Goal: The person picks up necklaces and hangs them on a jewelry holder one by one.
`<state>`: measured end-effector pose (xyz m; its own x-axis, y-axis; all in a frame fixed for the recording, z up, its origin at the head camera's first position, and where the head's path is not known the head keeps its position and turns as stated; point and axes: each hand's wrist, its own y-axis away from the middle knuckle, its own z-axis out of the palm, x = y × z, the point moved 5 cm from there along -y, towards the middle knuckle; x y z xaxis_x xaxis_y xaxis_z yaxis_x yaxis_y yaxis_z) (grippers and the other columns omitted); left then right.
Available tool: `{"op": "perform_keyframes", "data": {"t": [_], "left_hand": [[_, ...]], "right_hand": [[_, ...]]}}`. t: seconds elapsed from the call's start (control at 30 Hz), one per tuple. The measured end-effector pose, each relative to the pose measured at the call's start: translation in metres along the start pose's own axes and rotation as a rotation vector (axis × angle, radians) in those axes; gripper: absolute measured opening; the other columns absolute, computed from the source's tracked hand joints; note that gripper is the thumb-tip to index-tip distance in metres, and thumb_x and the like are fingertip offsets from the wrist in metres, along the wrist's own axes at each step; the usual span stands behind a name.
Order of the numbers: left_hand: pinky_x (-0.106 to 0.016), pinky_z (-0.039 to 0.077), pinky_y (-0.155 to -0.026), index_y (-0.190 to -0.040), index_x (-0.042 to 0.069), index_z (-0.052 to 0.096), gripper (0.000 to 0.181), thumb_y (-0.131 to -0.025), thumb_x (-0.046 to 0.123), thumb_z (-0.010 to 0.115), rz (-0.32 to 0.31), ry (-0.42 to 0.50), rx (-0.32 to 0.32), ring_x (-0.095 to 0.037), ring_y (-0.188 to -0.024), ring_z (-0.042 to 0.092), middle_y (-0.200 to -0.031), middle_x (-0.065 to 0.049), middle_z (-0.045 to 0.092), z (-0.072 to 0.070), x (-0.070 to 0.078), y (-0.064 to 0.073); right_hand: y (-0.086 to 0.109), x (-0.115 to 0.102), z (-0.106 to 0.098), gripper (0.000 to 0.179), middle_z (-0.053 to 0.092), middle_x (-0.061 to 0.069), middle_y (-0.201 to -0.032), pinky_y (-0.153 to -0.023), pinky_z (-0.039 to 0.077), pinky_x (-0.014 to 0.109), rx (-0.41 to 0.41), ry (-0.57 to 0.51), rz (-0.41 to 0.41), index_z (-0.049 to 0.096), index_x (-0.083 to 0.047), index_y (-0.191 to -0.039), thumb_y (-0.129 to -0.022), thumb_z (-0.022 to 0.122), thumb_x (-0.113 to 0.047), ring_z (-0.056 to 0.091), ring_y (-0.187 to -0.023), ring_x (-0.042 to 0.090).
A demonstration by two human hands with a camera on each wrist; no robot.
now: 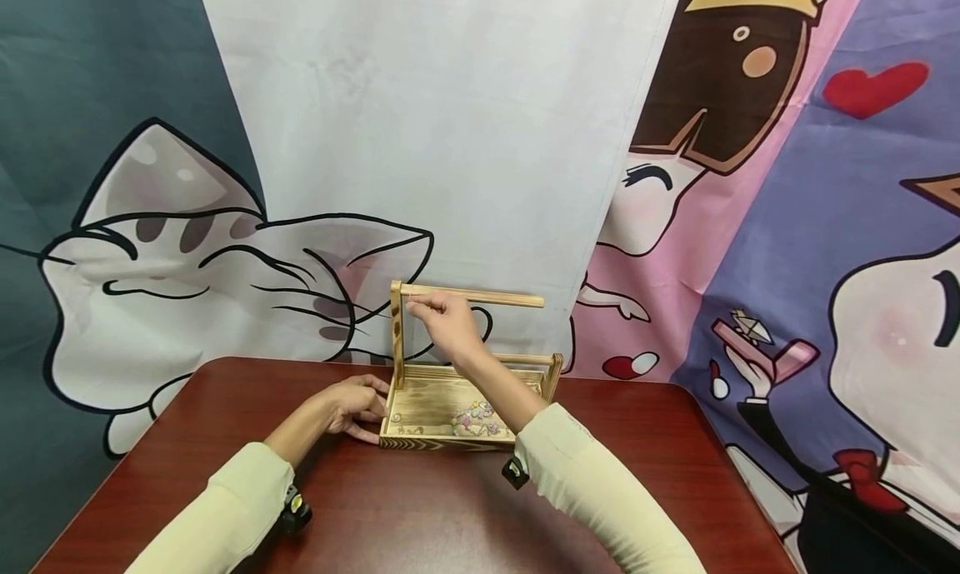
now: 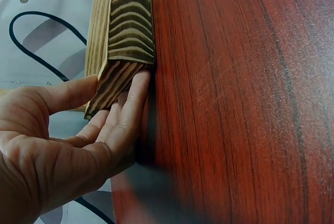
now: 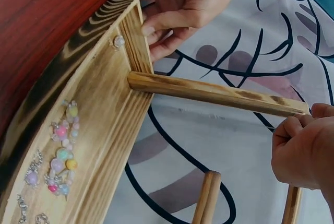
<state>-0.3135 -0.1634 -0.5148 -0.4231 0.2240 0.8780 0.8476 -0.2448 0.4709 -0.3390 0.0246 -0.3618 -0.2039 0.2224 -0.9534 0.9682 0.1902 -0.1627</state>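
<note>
A wooden jewellery stand [image 1: 427, 393] with a shallow tray [image 1: 442, 444] as its base sits toward the far edge of the reddish-brown tabletop [image 1: 405, 516]. At its left end, the left hand [image 1: 356, 407] has its fingers loosely extended, thumb and fingertips touching the tray's end panel [image 2: 116, 85]. The right hand [image 1: 450, 324] is up by the top of the left post [image 1: 398, 341], fingers curled in and thumb drawn toward them, just beside the upper bar [image 1: 502, 297]; I cannot tell whether it has hold of anything. That bar runs right from the post to a free end, while a lower bar [image 1: 528, 360] meets the shorter right post [image 1: 553, 378]. In the tray lie a multicoloured beaded bracelet [image 3: 62, 154], small silver-coloured jewellery pieces [image 3: 22, 209] and, near the left end, a round pale stud-like piece [image 3: 119, 41]. Pale sleeves [image 1: 600, 482] cover both forearms, and beyond the tabletop hangs a cloth backdrop [image 1: 450, 99] printed with a cartoon cat [image 1: 150, 324] at left
</note>
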Motion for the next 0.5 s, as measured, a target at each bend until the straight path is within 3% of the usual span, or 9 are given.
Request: {"op": "perform_keyframes", "data": {"t": [0.03, 0.07, 0.13, 0.23, 0.3, 0.5], "left_hand": [[-0.054, 0.073, -0.084, -0.145, -0.005, 0.042, 0.056, -0.093, -0.013, 0.059, 0.0, -0.002, 0.0, -0.026, -0.103, 0.074, -0.122, -0.021, 0.07, 0.0, 0.0, 0.0], [-0.053, 0.073, -0.084, -0.145, -0.004, 0.043, 0.056, -0.092, -0.013, 0.06, -0.001, 0.0, 0.002, -0.026, -0.103, 0.074, -0.122, -0.021, 0.07, 0.0, 0.0, 0.0], [-0.053, 0.073, -0.084, -0.145, -0.005, 0.043, 0.057, -0.092, -0.013, 0.06, 0.0, -0.004, 0.001, -0.026, -0.103, 0.073, -0.122, -0.021, 0.07, 0.0, 0.001, 0.0], [-0.054, 0.073, -0.085, -0.146, -0.005, 0.043, 0.057, -0.092, -0.013, 0.06, 0.002, -0.006, 0.001, -0.026, -0.104, 0.073, -0.122, -0.021, 0.069, 0.0, 0.001, 0.0], [-0.054, 0.073, -0.085, -0.146, -0.005, 0.042, 0.058, -0.092, -0.013, 0.061, 0.003, -0.009, 0.002, -0.026, -0.103, 0.073, -0.123, -0.021, 0.069, 0.001, 0.001, 0.0], [-0.054, 0.073, -0.085, -0.147, -0.004, 0.043, 0.059, -0.091, -0.012, 0.062, -0.003, -0.011, 0.011, -0.024, -0.098, 0.072, -0.124, -0.021, 0.067, 0.001, -0.001, -0.002]], "right_hand": [[0.001, 0.001, 0.0, 0.027, 0.083, 0.003, -0.135, -0.121, 0.058, 0.045, 0.0, 0.003, 0.005, 0.085, -0.012, -0.129, -0.109, 0.075, -0.027, 0.073, -0.13, 0.016], [0.001, 0.003, 0.0, 0.027, 0.084, 0.002, -0.125, -0.112, 0.061, 0.04, -0.005, -0.003, 0.013, 0.085, -0.013, -0.131, -0.109, 0.075, -0.026, 0.075, -0.115, 0.012], [0.003, 0.006, 0.0, 0.028, 0.081, -0.003, -0.096, -0.083, 0.061, 0.03, -0.017, -0.027, 0.033, 0.083, -0.015, -0.134, -0.11, 0.074, -0.026, 0.066, -0.081, 0.004], [0.005, 0.01, 0.0, 0.032, 0.054, -0.011, -0.061, -0.053, 0.038, 0.024, -0.044, -0.092, 0.045, 0.08, -0.013, -0.139, -0.111, 0.072, -0.024, 0.037, -0.051, 0.004], [0.006, 0.012, -0.001, 0.035, 0.04, -0.012, -0.052, -0.047, 0.028, 0.023, -0.062, -0.152, 0.058, 0.077, -0.009, -0.143, -0.111, 0.07, -0.021, 0.027, -0.044, 0.005], [0.011, 0.019, -0.004, 0.04, 0.038, -0.013, -0.049, -0.045, 0.026, 0.021, -0.088, -0.227, 0.077, 0.072, 0.0, -0.146, -0.11, 0.069, -0.018, 0.026, -0.043, 0.005]]}}
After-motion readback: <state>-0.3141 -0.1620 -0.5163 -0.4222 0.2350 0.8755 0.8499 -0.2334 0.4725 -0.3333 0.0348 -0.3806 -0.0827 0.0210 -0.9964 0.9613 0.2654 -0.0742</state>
